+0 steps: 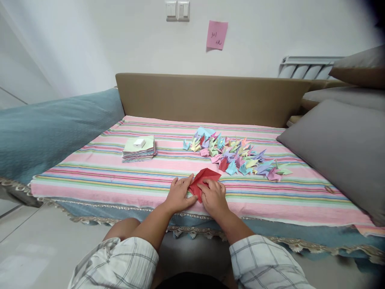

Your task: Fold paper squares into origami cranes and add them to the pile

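Note:
A red sheet of paper [205,178], partly folded, lies on the striped cloth [99,172] near its front edge. My left hand [179,194] lies flat on the paper's left side, fingers pressing down. My right hand [214,196] rests on its right side, fingers curled onto a fold. Just behind them spreads a heap of several folded paper cranes [233,154] in pastel colours. A stack of square papers [138,149] with a small white block [139,141] on top sits at the left.
A teal blanket [51,128] lies at the left. Grey cushions [339,148] are stacked at the right. A brown headboard [210,98] runs along the back, with a pink note [217,35] on the wall above. The floor is below the cloth's fringe.

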Motion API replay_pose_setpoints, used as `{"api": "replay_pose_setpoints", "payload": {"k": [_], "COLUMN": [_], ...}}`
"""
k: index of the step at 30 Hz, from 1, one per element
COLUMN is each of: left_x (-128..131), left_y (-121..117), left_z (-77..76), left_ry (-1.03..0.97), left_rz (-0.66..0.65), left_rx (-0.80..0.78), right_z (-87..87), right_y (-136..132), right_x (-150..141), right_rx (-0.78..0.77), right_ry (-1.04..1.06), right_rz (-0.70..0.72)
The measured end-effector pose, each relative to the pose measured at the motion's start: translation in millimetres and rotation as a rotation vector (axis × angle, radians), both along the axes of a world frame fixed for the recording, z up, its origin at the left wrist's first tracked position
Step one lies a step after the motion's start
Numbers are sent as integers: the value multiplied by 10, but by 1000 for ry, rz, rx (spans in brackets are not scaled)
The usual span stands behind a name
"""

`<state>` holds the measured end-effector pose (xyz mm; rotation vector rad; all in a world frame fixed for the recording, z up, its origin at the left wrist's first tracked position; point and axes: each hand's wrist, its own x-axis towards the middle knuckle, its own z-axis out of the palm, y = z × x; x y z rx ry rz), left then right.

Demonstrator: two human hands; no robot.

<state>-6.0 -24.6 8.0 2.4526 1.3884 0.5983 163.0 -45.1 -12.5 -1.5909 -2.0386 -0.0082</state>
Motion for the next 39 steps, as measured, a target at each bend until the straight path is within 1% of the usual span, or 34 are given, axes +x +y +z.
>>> {"api": "replay_pose_setpoints", "payload": {"k": [6,10,13,16,17,18,20,22,24,26,33,39], "left_x": [55,80,83,81,81,81,82,82,82,80,81,81], "left_y": [35,46,52,56,56,56,56,55,54,52,51,50], "left_z": [-60,-67,-59,-56,-56,-57,-57,-58,-58,-56,-52,-43], "left_ry": [-71,-63,-41,-40,-41,-41,-42,-42,-38,-35,-31,-32], "left_rz": [121,158,181,178,176,175,175,172,168,168,170,168], "left_rx": [48,71,69,70,68,66,62,69,78,79,91,85], "right_z": [7,84,172,207,200,185,146,114,98,89,34,32], "right_y": [-27,-52,-42,18,46,75,123,148,152,147,178,163], "right_x": [-28,-8,86,221,262,296,335,340,321,297,263,236], "right_rx": [10,48,132,261,275,258,135,7,-75,-113,-185,-215], "right_ry": [-23,27,192,492,609,730,940,1044,1063,1050,1089,1042], "right_rz": [-9,23,14,-73,-81,-75,-11,69,129,161,259,284]}}
